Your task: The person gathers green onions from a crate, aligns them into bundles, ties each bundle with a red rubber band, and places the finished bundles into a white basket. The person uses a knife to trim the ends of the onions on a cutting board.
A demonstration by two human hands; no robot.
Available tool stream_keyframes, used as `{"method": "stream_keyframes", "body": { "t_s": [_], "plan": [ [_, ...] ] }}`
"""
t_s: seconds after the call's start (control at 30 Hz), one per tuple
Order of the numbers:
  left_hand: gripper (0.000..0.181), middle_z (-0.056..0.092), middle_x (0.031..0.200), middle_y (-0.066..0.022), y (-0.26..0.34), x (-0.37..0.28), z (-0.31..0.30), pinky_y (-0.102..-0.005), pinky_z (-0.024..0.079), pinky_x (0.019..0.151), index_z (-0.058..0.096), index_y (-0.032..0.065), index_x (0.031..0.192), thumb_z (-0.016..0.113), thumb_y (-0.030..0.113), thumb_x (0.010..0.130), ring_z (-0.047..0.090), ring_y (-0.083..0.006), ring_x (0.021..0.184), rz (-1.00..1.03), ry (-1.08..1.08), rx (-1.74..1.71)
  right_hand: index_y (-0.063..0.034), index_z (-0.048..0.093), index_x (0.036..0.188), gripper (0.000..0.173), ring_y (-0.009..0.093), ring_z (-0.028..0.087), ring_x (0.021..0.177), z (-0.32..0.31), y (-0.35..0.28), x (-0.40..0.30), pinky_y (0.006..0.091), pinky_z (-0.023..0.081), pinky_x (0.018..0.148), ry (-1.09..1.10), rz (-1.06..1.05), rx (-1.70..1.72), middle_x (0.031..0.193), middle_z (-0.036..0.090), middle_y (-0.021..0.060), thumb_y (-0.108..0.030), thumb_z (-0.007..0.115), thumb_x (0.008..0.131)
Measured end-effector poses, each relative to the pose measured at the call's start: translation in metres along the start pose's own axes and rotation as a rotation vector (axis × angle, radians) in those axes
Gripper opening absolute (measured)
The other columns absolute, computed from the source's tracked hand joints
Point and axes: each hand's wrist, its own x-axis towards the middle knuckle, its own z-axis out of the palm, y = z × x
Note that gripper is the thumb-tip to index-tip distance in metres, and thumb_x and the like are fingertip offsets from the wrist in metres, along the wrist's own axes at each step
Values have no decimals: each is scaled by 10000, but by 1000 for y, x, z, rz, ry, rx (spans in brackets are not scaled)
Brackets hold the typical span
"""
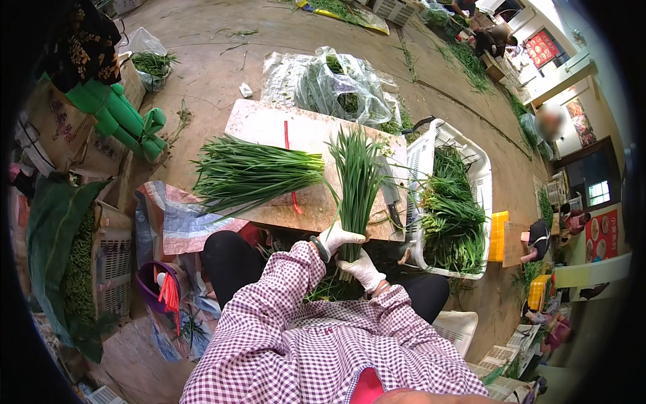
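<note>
Both my hands wear white gloves and grip one bunch of garlic chives [354, 182], held with its leaves pointing away from me over the board. My left hand [337, 238] wraps around the bunch's lower stalks. Closer to my body, my right hand [364, 271] holds the stalk ends. A larger pile of chives [260, 169] lies crosswise on the worn cutting board [313, 129], on top of a red tie strip [286, 134]. Along the board's right side rests a cleaver-like knife [389, 189] with a dark handle, its blade partly covered by stray leaves.
A white plastic crate [483, 202] of loose chives stands at the right. Beyond the board lies a clear plastic bag [348, 91] of greens. At the left are a purple bucket [151, 298] with red strips [170, 293] and a person in green boots [118, 113]. Other people work far right.
</note>
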Motion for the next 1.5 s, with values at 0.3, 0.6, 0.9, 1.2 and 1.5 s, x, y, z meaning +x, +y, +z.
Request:
{"method": "stream_keyframes", "body": {
  "t_s": [0.3, 0.6, 0.9, 1.2, 1.5],
  "plan": [
    [270, 653, 827, 1, 0, -11, 13, -281, 508, 711, 657, 45, 927, 784, 70, 690, 601, -113, 746, 24, 233, 206, 7, 646, 1093, 410, 194, 656, 917, -47, -54, -17, 323, 518, 846, -142, -59, -767, 1004, 698, 129, -205, 787, 773],
    [291, 669, 874, -2, -4, -12, 31, -278, 522, 748, 643, 27, 963, 777, 78, 710, 611, -103, 787, 75, 237, 435, -14, 702, 997, 151, 59, 622, 746, -57, -196, -10, 213, 506, 674, 512, -576, -363, 884, 691, 6, 23, 669, 854],
    [336, 671, 891, -5, -20, -9, 32, -272, 513, 772, 646, 25, 1020, 772, 77, 712, 611, -99, 814, 80, 220, 492, 6, 693, 1007, 200, 168, 678, 860, -86, -202, 16, 279, 531, 789, 349, -570, -578, 935, 709, 93, 49, 591, 840],
    [373, 682, 901, -28, -16, -10, 30, -285, 521, 786, 647, 29, 1058, 770, 101, 713, 629, -116, 824, 67, 229, 637, -17, 692, 980, 174, 217, 690, 831, -82, -202, 9, 295, 539, 745, 356, -607, -831, 896, 700, 104, 14, 663, 811],
    [420, 713, 932, -126, -11, -13, 29, -338, 536, 803, 638, 98, 1141, 730, 174, 738, 698, -250, 867, 38, 404, 1020, -30, 668, 889, 27, 48, 544, 678, -78, -196, 0, 203, 431, 611, 605, -553, -6, 818, 663, -3, -35, 649, 907]
  ]
}}
